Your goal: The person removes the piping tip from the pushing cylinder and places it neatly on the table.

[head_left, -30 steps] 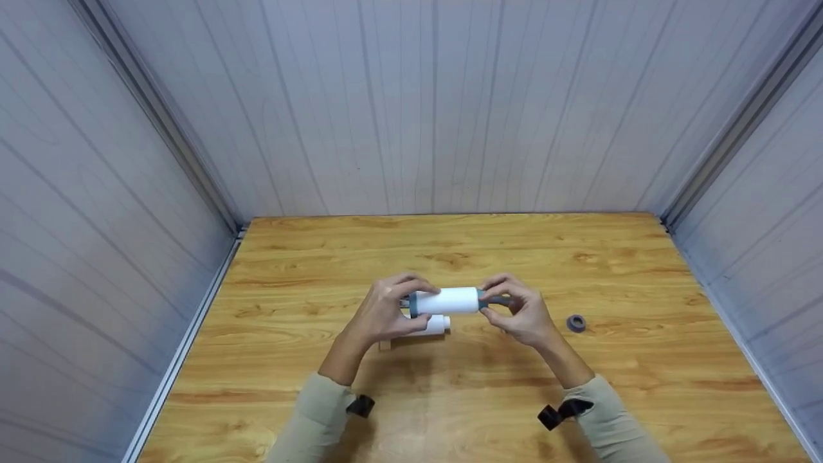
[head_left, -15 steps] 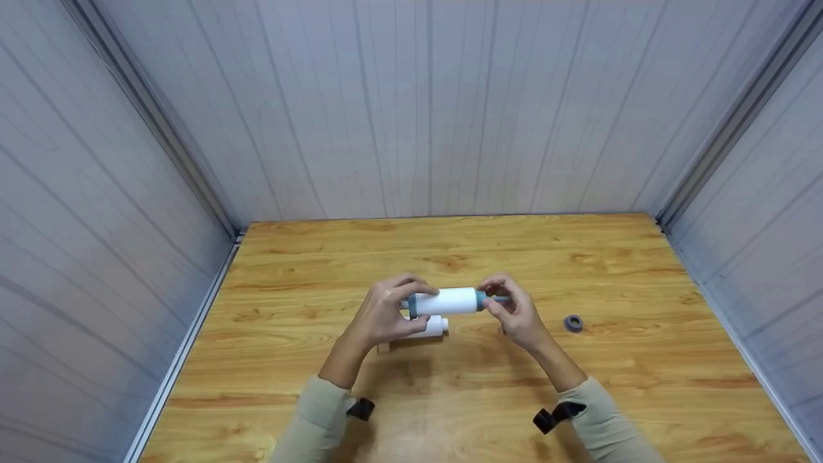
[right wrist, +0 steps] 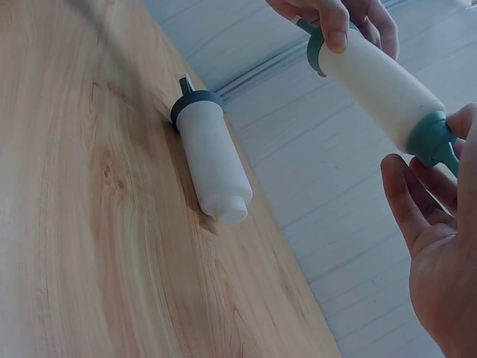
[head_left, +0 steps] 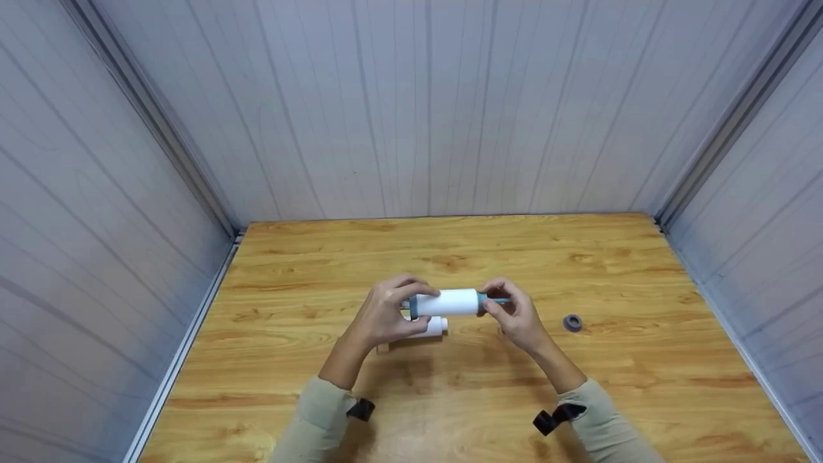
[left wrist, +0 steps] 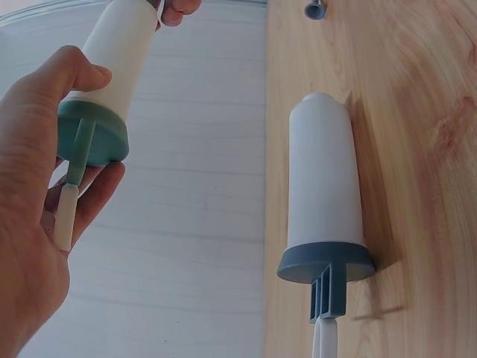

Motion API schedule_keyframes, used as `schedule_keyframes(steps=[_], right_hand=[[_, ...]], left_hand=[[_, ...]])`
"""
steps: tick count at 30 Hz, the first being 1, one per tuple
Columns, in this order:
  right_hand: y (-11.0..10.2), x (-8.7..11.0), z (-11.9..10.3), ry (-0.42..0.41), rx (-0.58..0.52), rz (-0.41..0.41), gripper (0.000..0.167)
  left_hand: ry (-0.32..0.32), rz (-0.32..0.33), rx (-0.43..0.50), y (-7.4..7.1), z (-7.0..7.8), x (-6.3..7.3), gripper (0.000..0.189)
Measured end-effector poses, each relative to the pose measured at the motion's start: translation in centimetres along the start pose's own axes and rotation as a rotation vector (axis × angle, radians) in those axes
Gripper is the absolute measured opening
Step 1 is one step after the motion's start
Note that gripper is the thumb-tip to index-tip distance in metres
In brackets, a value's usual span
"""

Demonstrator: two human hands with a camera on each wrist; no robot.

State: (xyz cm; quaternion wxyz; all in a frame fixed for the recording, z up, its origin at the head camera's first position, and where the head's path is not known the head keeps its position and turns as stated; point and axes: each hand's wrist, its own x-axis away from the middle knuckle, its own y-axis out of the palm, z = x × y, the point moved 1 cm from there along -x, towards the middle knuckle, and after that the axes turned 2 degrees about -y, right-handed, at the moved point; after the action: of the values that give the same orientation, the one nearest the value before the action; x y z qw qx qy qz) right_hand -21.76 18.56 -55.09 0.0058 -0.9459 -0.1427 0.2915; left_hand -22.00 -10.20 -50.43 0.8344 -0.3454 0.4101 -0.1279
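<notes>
Head view: with the white cylinder (head_left: 453,302) as our clock's centre, we see it held above the wooden table (head_left: 289,399), its ends facing nine and three o'clock. The left hand (head_left: 384,313) sits at nine, thumb and fingers curved around the cylinder beside its green collar (left wrist: 93,134); a green stem (left wrist: 80,153) with a white tip (left wrist: 66,216) runs back toward the palm. At three, the right hand (head_left: 523,316) pinches the green end piece (head_left: 481,303) between thumb and fingers. Toward seven, a second white cylinder (right wrist: 212,153) lies on the table, fitted with a dark collar (right wrist: 195,103). Farther out, just past three, we find a grey ring (head_left: 566,325) lying apart from both.
</notes>
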Motion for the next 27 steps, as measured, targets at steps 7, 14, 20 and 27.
schedule_keyframes(steps=[7, 14, 20, 27], right_hand=[[0.02, -0.08, 0.38, -0.156, -0.046, -0.024, 0.022], [0.07, -0.10, 0.14, -0.137, -0.075, -0.038, 0.024], [0.22, -0.10, -0.14, -0.053, -0.013, 0.011, 0.019], [0.41, 0.01, -0.20, -0.043, -0.005, 0.029, 0.013]], left_hand=[[-0.001, 0.008, 0.019, -0.03, 0.06, -0.03, 0.037], [-0.027, -0.001, 0.038, -0.03, 0.03, 0.09, 0.036], [-0.038, -0.010, 0.036, -0.10, 0.13, 0.12, 0.036], [-0.043, -0.012, 0.042, -0.04, 0.19, 0.24, 0.037]])
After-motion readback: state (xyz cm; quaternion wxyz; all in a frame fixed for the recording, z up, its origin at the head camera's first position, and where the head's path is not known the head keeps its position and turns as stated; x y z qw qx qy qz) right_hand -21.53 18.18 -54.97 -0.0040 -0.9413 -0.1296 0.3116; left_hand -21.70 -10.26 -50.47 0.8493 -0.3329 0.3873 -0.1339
